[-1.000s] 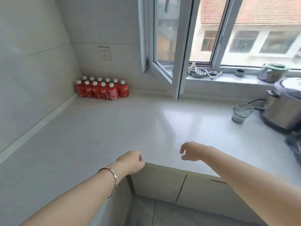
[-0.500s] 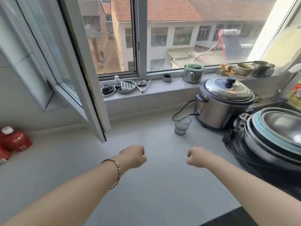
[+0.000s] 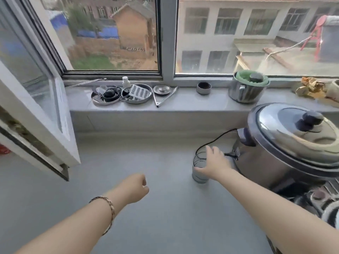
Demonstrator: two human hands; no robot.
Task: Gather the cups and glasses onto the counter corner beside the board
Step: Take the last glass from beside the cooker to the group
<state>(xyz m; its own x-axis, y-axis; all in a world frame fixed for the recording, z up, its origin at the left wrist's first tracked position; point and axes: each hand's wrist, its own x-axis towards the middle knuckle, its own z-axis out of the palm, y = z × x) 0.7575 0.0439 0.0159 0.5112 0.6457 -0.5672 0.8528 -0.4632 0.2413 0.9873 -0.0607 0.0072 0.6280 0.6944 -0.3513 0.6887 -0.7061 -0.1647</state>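
Home kitchen, counter [image 3: 146, 226], rice cooker [image 3: 293, 143]

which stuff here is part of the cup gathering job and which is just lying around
Job: clear drinking glass on the grey counter, right hand closing round it.

Lying about: steel rice cooker, its black cord, metal tongs, lidded steel pot.

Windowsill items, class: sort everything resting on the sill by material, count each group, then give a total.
Bare metal pieces: 5 (round dish, round tray, small lid, tongs, small cup)
Metal pot with green cover: 1
White plastic bottle: 1
Dried yellowish scraps, far right, blurred: 1 pile
Total: 8
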